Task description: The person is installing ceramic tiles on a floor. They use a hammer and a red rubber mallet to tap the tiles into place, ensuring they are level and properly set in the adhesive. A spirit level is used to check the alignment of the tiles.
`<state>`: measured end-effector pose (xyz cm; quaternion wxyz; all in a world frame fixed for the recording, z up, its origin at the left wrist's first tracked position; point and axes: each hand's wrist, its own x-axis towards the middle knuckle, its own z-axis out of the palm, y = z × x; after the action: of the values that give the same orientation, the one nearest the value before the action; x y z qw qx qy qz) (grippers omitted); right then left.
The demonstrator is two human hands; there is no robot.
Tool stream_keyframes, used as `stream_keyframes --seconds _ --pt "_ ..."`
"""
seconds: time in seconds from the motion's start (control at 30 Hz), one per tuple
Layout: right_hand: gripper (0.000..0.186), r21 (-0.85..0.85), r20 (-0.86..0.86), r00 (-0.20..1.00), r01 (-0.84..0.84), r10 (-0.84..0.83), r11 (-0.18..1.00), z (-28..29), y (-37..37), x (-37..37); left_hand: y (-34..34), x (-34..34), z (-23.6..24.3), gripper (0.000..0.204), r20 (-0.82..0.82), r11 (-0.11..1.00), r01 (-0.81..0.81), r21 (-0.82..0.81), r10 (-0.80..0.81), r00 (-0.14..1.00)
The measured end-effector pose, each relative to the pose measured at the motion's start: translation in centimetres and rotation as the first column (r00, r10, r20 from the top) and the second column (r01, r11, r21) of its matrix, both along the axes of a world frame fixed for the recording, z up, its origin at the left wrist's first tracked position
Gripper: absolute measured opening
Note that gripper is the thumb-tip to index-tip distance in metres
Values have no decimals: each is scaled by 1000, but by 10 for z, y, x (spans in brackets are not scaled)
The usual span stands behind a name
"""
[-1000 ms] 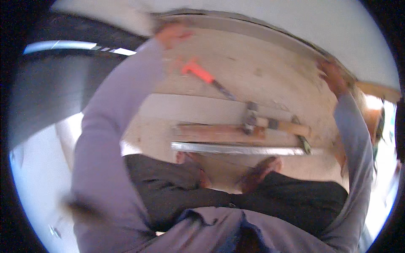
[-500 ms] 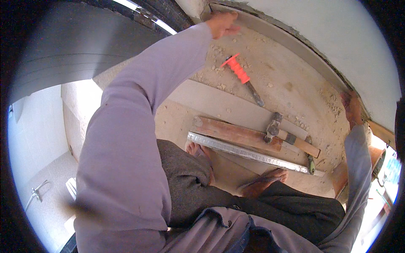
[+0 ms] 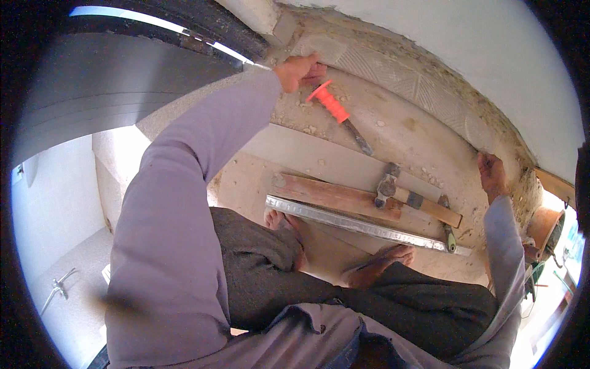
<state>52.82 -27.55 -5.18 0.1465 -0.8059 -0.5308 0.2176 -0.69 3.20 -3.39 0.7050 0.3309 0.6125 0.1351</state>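
Note:
My left hand (image 3: 299, 72), fingers closed, grips one end of a long, thin, pale tile strip (image 3: 393, 93). At its other end, my right hand (image 3: 491, 175) pinches the strip's edge. The strip stands apart from the white wall. Comb-ridged mortar (image 3: 424, 92) shows between its edge and the wall; whether the ridges are on the strip's back or behind it, I cannot tell. Just below my left hand lies a chisel (image 3: 334, 107) with an orange ribbed grip and hand guard. A hammer (image 3: 387, 184) with a wooden handle rests nearer me.
Between my feet and the hammer lie a reddish wooden board (image 3: 332, 194), a silver metal bar (image 3: 356, 222) and a green-handled tool (image 3: 450, 238). A pale flat strip (image 3: 295, 144) lies beyond them. An orange bucket (image 3: 544, 224) stands right; a dark panel (image 3: 123, 80) rises left.
Both hands have drawn the tile strip away from the wall toward me, baring rough wall base and ridged mortar. The tools on the floor stay where they were.

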Motion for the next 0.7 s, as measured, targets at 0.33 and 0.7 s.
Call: stream_keyframes --seconds 0.33,0.7 --pt "33 -31 -147 987 56 -60 998 8 -49 3 -37 1 -9 38 -794 -66 872 486 -451 408" --pt "27 -88 93 994 60 -52 994 91 -19 -93 -67 -18 40 30 -862 -472 846 248 -507 -30"
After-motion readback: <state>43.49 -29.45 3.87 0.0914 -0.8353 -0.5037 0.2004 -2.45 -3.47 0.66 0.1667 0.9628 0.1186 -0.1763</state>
